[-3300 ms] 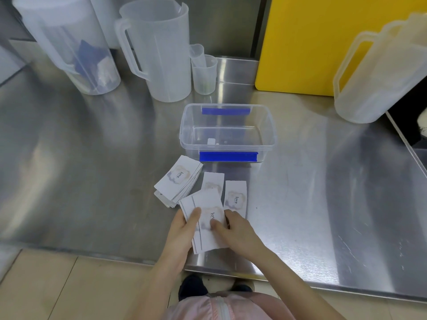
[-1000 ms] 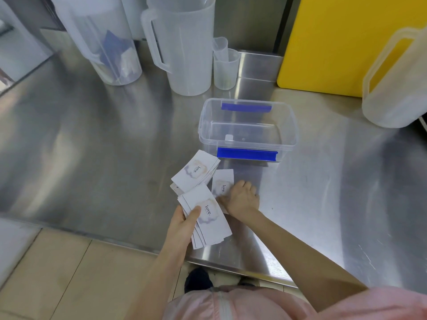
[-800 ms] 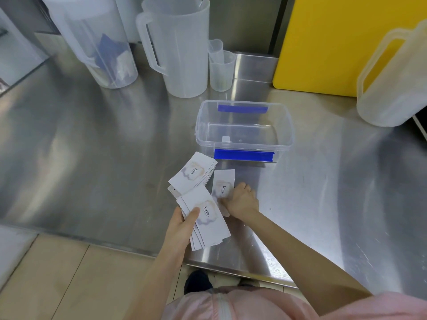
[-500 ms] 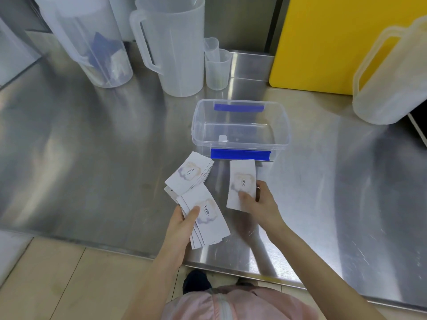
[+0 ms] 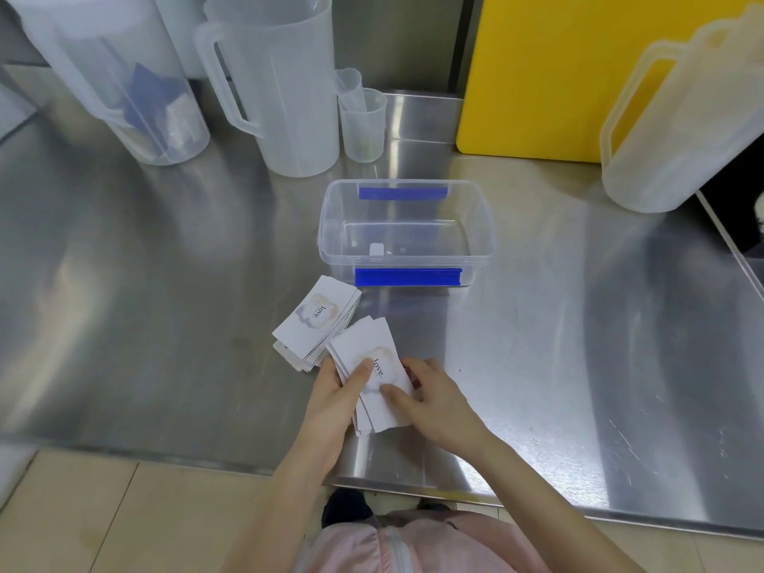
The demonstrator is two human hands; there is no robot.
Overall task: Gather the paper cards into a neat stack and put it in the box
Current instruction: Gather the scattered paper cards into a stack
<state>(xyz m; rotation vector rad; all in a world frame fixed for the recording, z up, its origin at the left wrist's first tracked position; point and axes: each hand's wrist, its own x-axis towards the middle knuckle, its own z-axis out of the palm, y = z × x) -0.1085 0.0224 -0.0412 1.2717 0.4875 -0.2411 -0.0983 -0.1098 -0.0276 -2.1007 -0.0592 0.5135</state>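
Both hands — left hand (image 5: pixel 330 401), right hand (image 5: pixel 434 401) — grip a fanned white paper card stack (image 5: pixel 372 366) near the steel worktop's (image 5: pixel 165 283) front edge; another loose card pile (image 5: pixel 316 320) lies beside it, before the open clear plastic box (image 5: pixel 407 231) — translucent jugs (image 5: pixel 281 84) behind.

The box (image 5: pixel 407 233) sits on the steel table (image 5: pixel 165 283) near its centre, open side up. A loose pile of cards (image 5: pixel 316 320) lies on the table just before the box's near left corner. A second stack of cards (image 5: pixel 374 378) lies nearer the table's front edge, overlapping the pile's near right side, with the left hand (image 5: pixel 328 407) on its left edge and the right hand (image 5: pixel 434 401) on its right edge. Behind the box stand a large pitcher (image 5: pixel 285 84) and, to its right, two small measuring cups (image 5: pixel 364 117). Another pitcher (image 5: pixel 111 72) stands far left; a board (image 5: pixel 558 72) leans behind right, with a jug (image 5: pixel 682 117) before it
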